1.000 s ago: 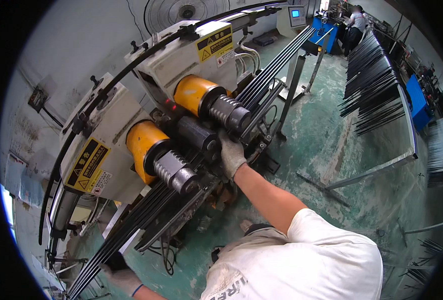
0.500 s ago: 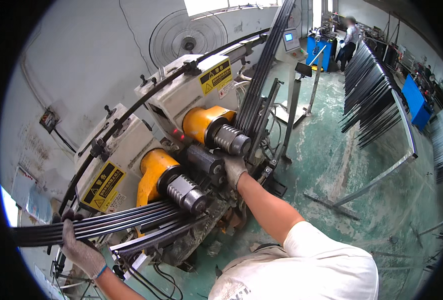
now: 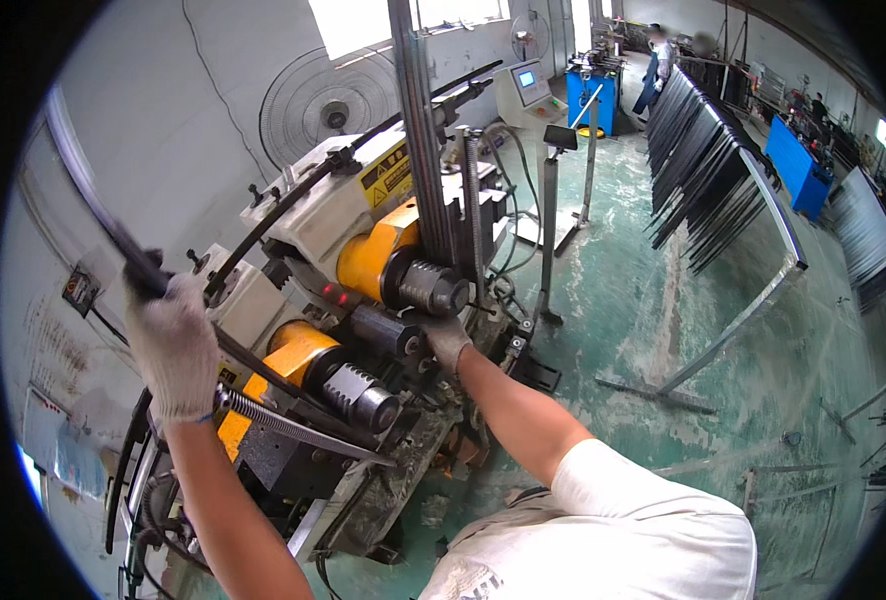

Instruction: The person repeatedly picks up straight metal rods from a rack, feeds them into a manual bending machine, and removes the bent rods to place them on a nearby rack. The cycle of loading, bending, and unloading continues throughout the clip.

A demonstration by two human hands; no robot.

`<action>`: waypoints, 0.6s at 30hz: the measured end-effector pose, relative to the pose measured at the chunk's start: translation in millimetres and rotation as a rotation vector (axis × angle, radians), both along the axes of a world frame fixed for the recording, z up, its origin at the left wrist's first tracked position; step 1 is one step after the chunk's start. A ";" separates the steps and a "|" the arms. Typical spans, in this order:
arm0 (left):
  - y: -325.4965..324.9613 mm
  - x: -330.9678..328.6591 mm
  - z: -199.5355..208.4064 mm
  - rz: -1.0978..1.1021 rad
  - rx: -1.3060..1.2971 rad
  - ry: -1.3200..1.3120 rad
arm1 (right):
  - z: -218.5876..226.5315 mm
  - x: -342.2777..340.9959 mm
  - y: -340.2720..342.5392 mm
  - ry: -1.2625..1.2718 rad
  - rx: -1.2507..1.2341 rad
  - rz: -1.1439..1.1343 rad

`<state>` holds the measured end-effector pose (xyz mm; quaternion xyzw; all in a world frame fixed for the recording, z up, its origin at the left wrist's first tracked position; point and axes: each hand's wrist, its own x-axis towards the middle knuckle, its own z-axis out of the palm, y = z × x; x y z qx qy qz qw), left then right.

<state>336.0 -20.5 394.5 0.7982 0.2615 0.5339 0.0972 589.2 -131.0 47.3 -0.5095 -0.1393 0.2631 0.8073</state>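
My left hand, in a knitted work glove, is closed around a bundle of dark metal bars. The bundle slants up to the upper left from the bending machine. My right hand, also gloved, reaches in beside the black cylinder, below the rear ribbed roller; its fingers are hidden. A second bundle of dark bars rises steeply behind that roller. The front ribbed roller sits on a yellow arm. Coil springs show on both sides, the nearer spring below the left bars.
A control box with a lit screen stands behind the machine. On the right, a rack carries many hanging dark bars. Blue workbenches and people are farther back. A large fan is by the wall.
My left hand has risen, and its bars have swung up from nearly level to a steep slant. The rear bars also stand steeper. My right hand stays by the rear roller as the view shifts.
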 end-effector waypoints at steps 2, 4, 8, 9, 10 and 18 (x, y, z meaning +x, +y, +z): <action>2.8 16.1 6.5 -0.027 -0.030 0.053 | -10.7 7.8 3.6 -0.045 0.041 -0.016; -0.5 19.1 4.6 -0.088 -0.090 0.036 | -6.8 7.0 1.6 -0.017 0.013 -0.008; -3.9 16.9 4.8 -0.060 -0.080 0.067 | -7.4 3.4 -0.4 -0.045 0.043 -0.014; -6.9 16.6 6.1 -0.067 -0.083 0.049 | -7.6 5.0 2.5 -0.072 0.040 -0.019; -10.8 16.5 7.2 -0.073 -0.086 0.030 | -7.8 6.0 5.6 -0.099 0.037 -0.022; -1.5 18.4 1.3 -0.121 -0.107 -0.011 | -4.4 7.2 0.5 -0.068 0.040 0.017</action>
